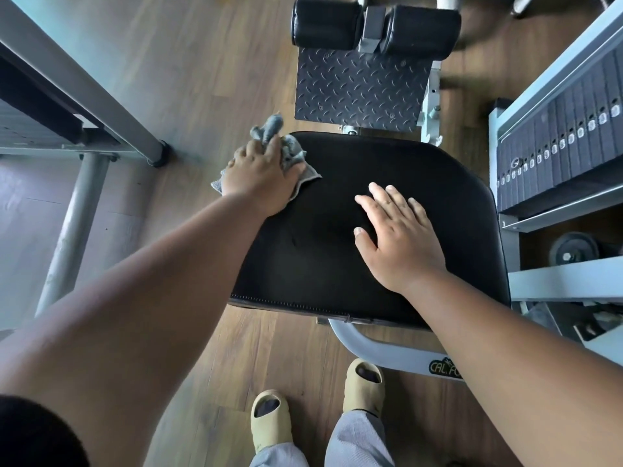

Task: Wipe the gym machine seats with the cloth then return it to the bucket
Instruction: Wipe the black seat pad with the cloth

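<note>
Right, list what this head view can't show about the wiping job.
- Bucket: not in view anywhere.
- Cloth: much of it is hidden under the left hand gripping it.
- Seat: patches hidden beneath the right hand and both forearms; wet or dry cannot be told.
- Frame label: cut off by the right forearm.

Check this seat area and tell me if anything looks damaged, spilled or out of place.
Nothing stands out. The black seat looks intact and dry, the left hand holds the grey cloth at its far left corner, and the right hand rests flat on it.
</note>
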The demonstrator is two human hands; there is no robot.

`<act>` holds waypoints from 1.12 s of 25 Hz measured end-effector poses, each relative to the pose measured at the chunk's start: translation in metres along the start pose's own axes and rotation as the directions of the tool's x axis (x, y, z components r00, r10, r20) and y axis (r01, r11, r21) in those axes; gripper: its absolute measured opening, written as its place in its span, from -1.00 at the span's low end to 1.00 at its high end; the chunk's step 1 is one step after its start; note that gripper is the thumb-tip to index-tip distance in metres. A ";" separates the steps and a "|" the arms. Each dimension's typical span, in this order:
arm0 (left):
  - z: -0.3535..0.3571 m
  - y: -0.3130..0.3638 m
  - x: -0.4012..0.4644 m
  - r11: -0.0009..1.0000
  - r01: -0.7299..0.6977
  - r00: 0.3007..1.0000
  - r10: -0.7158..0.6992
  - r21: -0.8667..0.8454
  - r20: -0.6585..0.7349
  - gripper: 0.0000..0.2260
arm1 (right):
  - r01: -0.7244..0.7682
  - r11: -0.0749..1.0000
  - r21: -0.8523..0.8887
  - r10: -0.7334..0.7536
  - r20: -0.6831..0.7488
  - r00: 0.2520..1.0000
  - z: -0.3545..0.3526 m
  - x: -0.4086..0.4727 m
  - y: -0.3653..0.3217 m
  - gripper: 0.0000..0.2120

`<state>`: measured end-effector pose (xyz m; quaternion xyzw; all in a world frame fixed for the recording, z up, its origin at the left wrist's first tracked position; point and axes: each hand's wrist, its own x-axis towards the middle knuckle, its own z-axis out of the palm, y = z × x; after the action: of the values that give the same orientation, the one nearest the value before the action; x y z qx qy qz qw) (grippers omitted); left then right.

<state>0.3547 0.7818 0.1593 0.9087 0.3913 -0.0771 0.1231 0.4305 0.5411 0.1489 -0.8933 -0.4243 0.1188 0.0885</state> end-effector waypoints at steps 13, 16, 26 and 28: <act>0.025 -0.064 -0.177 0.959 -0.284 0.949 0.282 0.003 -0.143 -0.19 | -0.001 1.000 -0.006 0.001 -0.006 1.000 -0.002 0.001 -0.003 -0.52; 0.023 -0.064 -0.163 0.837 -0.534 0.838 0.543 0.117 -0.062 -0.11 | -0.005 1.000 -0.013 0.005 -0.013 1.000 0.000 0.000 -0.004 -0.52; 0.028 -0.013 -0.159 0.834 -0.540 0.839 0.544 0.115 -0.008 0.03 | -0.006 0.999 0.051 0.005 0.018 1.000 -0.005 -0.001 -0.001 -0.43; 0.018 -0.047 -0.158 0.884 -0.451 0.890 0.456 0.121 -0.016 0.06 | -0.021 0.999 0.035 0.020 0.022 1.000 -0.004 -0.001 -0.002 -0.49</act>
<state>0.2118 0.6983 0.1717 0.9820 0.1656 -0.0482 0.0772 0.4296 0.5410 0.1536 -0.8947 -0.4138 0.1369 0.0982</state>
